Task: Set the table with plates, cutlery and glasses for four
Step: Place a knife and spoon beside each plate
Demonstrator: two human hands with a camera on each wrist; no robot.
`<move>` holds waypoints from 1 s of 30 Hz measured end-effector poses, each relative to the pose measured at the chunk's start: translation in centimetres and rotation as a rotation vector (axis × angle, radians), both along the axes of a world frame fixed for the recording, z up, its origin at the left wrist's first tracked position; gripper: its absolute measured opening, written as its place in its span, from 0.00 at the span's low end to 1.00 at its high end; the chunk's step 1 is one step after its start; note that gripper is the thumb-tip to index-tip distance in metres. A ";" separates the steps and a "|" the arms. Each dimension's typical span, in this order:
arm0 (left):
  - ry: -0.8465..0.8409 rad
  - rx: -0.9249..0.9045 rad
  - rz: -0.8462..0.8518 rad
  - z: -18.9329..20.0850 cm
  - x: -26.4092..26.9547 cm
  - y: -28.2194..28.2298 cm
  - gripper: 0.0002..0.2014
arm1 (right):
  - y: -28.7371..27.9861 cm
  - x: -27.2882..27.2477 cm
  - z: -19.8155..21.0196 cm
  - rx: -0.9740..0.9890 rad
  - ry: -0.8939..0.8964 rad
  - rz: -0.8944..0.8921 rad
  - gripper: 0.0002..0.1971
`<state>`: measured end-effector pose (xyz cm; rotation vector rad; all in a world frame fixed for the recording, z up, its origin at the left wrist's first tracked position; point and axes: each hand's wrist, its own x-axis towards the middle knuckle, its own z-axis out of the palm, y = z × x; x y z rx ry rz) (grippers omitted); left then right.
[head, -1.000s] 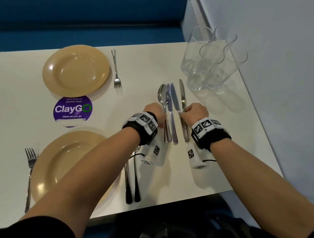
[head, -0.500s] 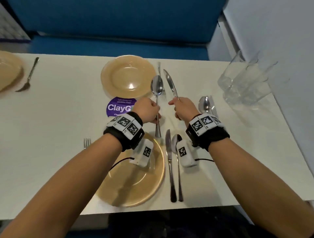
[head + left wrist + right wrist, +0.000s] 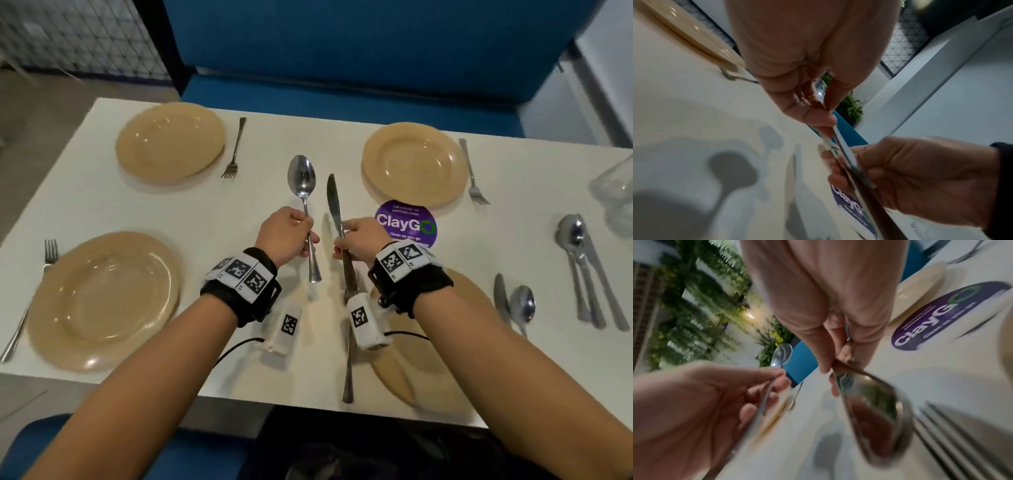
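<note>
My left hand [image 3: 297, 230] grips a spoon [image 3: 302, 178] by its handle, bowl pointing away. Beside it, my right hand [image 3: 347, 238] grips a table knife [image 3: 333, 200], blade pointing away. Both are held just above the middle of the white table [image 3: 212, 212], between the place settings. The left wrist view shows fingertips pinching the spoon handle [image 3: 840, 141]. In the right wrist view the knife handle [image 3: 869, 404] fills the foreground. Tan plates lie far left [image 3: 169, 142], far right [image 3: 414, 164] and near left [image 3: 102, 301]. A near right one [image 3: 414, 373] is partly under my arm.
A fork lies by each plate: [image 3: 234, 150], [image 3: 472, 174], [image 3: 37, 287], [image 3: 348, 373]. A knife [image 3: 500, 298] and a spoon [image 3: 522, 306] lie right of the near right plate. Spare cutlery [image 3: 585, 277] and glasses [image 3: 615, 195] sit at the right edge. There is a purple sticker [image 3: 406, 224].
Both hands lifted a spoon and a knife off the spare cutlery pile and carried them left to mid-table. The head view swung left, showing all the plates.
</note>
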<state>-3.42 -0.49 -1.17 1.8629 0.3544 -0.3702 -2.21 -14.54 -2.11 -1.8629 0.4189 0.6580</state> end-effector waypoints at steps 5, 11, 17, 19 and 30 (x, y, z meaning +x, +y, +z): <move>-0.003 0.032 0.009 -0.1 -0.3 5.3 0.05 | 5.9 -0.8 -1.2 -0.136 0.008 0.076 0.12; 0.023 0.058 -0.021 0.3 0.2 12.3 0.05 | 13.9 -1.4 -2.2 -0.174 0.016 0.086 0.09; 0.046 0.074 -0.095 -0.7 0.6 17.9 0.05 | 20.2 -2.4 -3.5 -0.210 0.015 0.073 0.14; 0.054 0.062 -0.117 -1.0 0.4 18.9 0.05 | 21.2 -3.1 -3.9 -0.250 0.016 0.093 0.14; 0.099 0.008 -0.207 -1.9 -2.1 19.5 0.04 | 21.7 -6.2 -5.0 -0.448 -0.049 0.171 0.14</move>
